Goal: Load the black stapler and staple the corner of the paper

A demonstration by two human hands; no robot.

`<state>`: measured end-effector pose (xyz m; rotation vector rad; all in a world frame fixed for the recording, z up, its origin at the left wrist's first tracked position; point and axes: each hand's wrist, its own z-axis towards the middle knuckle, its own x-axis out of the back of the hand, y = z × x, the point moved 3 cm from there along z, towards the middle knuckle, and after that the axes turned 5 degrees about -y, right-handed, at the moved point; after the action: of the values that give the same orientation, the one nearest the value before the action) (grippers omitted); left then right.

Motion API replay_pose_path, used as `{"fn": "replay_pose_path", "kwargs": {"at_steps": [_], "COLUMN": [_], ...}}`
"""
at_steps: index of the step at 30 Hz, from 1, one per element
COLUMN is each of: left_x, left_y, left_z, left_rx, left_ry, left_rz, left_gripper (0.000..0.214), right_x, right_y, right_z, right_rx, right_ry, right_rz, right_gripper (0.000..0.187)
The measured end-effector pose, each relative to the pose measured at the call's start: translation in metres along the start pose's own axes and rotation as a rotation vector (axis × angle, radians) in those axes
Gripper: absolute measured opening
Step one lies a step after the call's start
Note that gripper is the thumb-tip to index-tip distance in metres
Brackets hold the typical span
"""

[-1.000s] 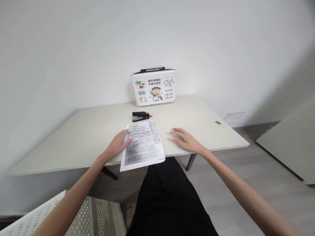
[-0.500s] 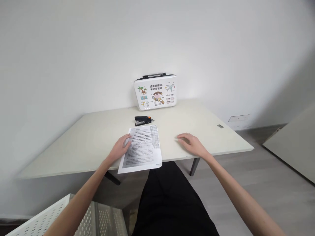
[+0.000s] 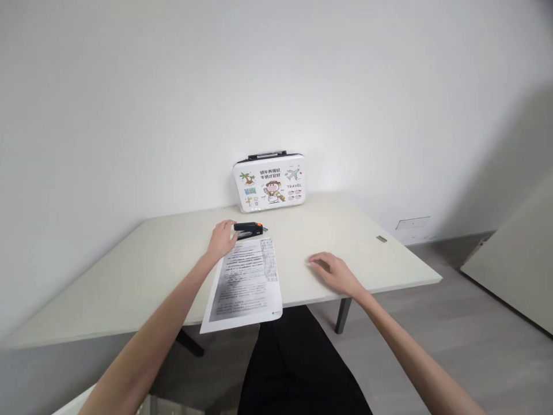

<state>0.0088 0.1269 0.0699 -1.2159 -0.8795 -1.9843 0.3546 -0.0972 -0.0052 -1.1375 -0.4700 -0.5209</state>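
My left hand [image 3: 222,239] is stretched forward to the rear end of a black stapler with an orange tip [image 3: 248,229]. Its fingers are slightly curled and apart and reach the stapler's left end; no firm grip on it shows. Just behind the hand lies a printed sheet of paper [image 3: 246,282], whose near edge hangs over the front of the white table [image 3: 142,271]. My right hand [image 3: 334,271] rests palm down on the table to the right of the sheet, fingers spread, holding nothing.
A white carry case with cartoon travel pictures and a black handle [image 3: 268,181] stands against the wall at the back of the table. A small metal piece [image 3: 381,238] lies near the right edge. A pale board [image 3: 514,271] leans at the far right.
My left hand has left the sheet's left edge and moved forward to the stapler. My right hand has stayed on the table. The camera has tilted up a little.
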Motion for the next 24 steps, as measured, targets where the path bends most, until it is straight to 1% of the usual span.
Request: {"fn": "replay_pose_path", "kwargs": {"at_steps": [3, 5, 8, 12, 15, 18, 21, 24], "left_x": [-0.007, -0.012, -0.013, -0.001, 0.011, 0.023, 0.028, 0.024], "left_y": [-0.004, -0.006, -0.006, 0.007, 0.025, 0.049, 0.082, 0.121], "left_z": [0.030, 0.041, 0.044, 0.035, 0.023, 0.010, -0.003, -0.015], "left_rx": [0.034, 0.062, 0.096, 0.072, 0.011, -0.042, -0.104, -0.210], "left_ry": [-0.056, -0.093, -0.116, -0.116, -0.100, -0.079, -0.076, -0.121], "left_rz": [0.015, 0.019, 0.023, 0.018, 0.014, 0.008, -0.025, -0.105], "left_gripper": [0.049, 0.048, 0.047, 0.040, 0.035, 0.035, 0.034, 0.031], "right_x": [-0.002, -0.002, -0.002, -0.001, 0.000, 0.002, 0.004, 0.007], "right_y": [0.003, 0.004, 0.002, 0.000, -0.001, -0.003, -0.006, -0.007], "right_z": [0.002, 0.003, 0.004, 0.004, 0.003, 0.002, 0.000, 0.000], "right_rx": [-0.005, -0.007, -0.007, -0.021, -0.029, -0.030, -0.069, -0.117], "right_ry": [-0.001, -0.001, -0.002, -0.013, -0.012, -0.004, 0.012, 0.061], "right_rz": [0.005, 0.002, 0.010, 0.035, 0.041, 0.046, 0.069, 0.136], "right_gripper": [0.030, 0.031, 0.032, 0.034, 0.034, 0.033, 0.034, 0.035]}}
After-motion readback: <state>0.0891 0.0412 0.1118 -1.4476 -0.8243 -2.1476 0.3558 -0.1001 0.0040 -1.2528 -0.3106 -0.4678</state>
